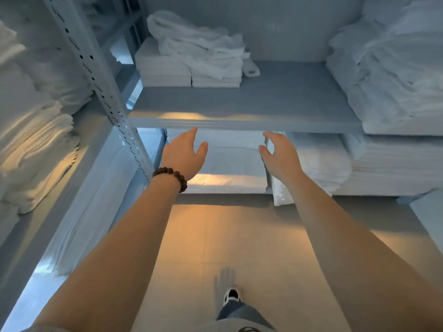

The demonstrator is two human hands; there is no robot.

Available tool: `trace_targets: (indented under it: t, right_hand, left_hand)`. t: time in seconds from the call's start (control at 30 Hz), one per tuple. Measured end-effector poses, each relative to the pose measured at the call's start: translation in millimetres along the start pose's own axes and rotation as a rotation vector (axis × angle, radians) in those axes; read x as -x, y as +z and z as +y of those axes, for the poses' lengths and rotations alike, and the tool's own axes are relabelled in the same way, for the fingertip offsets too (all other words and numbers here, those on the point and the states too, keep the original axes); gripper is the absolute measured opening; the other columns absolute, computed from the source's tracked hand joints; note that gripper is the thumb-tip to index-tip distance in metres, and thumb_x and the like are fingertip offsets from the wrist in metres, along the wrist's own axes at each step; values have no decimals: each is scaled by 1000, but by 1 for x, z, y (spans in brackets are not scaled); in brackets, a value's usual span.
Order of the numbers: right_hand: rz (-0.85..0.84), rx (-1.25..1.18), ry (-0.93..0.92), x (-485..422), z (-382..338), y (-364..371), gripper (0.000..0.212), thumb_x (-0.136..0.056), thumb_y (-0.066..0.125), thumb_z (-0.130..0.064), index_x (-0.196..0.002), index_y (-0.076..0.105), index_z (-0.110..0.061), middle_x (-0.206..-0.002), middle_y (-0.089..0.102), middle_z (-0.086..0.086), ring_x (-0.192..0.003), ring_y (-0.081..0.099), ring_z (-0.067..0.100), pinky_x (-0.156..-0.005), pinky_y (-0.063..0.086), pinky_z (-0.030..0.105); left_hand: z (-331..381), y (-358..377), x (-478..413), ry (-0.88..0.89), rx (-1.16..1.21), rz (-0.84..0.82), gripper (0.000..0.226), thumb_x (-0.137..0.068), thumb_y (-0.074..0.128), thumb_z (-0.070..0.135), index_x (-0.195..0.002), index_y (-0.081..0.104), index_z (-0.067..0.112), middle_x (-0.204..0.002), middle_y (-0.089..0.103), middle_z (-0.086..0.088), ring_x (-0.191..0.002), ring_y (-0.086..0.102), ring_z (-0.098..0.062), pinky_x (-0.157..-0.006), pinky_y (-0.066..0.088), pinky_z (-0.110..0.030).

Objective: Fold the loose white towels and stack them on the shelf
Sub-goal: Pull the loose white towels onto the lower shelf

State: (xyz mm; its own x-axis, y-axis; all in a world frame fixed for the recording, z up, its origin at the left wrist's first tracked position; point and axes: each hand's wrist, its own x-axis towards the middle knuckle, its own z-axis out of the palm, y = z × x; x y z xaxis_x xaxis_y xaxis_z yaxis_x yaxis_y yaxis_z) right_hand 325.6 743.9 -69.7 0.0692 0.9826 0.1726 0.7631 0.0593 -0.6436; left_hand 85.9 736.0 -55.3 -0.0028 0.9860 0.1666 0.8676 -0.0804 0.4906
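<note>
Loose white towels (pixel 196 44) lie crumpled on top of a folded stack (pixel 167 73) at the back left of the grey shelf (pixel 275 101). My left hand (pixel 184 155), with a bead bracelet on the wrist, and my right hand (pixel 280 155) are both held out in front of the shelf's front edge, fingers apart and empty. They hover just below that edge, in front of a folded white stack (pixel 230 161) on the lower shelf. Neither hand touches any towel.
A large pile of white linen (pixel 393 75) fills the shelf's right side. More stacks (pixel 383 164) sit on the lower shelf at right. A perforated metal upright (pixel 100 75) and a side rack with towels (pixel 36 140) stand at left. Tiled floor and my shoe (pixel 231 295) lie below.
</note>
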Motion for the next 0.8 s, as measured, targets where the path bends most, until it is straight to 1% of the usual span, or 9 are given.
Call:
trace_targets:
  t: [0.13,0.33,0.5,0.63,0.8]
  right_hand:
    - [-16,22,-26,-61,7,-2,42,-95,48,-28,-136,45,-18,-143,44,0,-131,40,18,-106,30,28]
    - [-47,22,-52,-124,8,13,42,-95,50,-27,-135,46,-18,-142,45,2,-129,42,20,-105,33,30]
    - [-75,24,-52,-172,11,32,43,-95,49,-25,-136,45,-17,-142,45,3,-130,42,21,-105,33,31]
    - [-95,22,-36,-214,8,52,44,-95,49,-25,-137,44,-17,-143,44,3,-131,41,20,-105,32,30]
    - [-99,15,-36,-276,-11,72,44,-94,51,-23,-137,45,-14,-142,44,5,-130,42,21,-105,32,31]
  left_hand:
    - [9,9,-51,-20,16,15,56,-95,37,44,-144,30,18,-146,39,-4,-133,36,-23,-110,29,-46]
    - [8,19,-109,-57,26,32,55,-95,39,43,-144,30,18,-146,39,-4,-133,37,-24,-110,30,-47]
    - [-4,31,-159,-47,8,45,56,-95,40,42,-144,30,16,-146,40,-3,-133,37,-21,-108,31,-41]
    - [-18,38,-205,-50,8,38,56,-95,40,42,-144,30,15,-145,41,-5,-131,40,-23,-106,35,-42]
    - [-40,35,-272,-56,35,40,57,-95,39,42,-144,29,15,-146,39,-4,-133,37,-23,-106,33,-42]
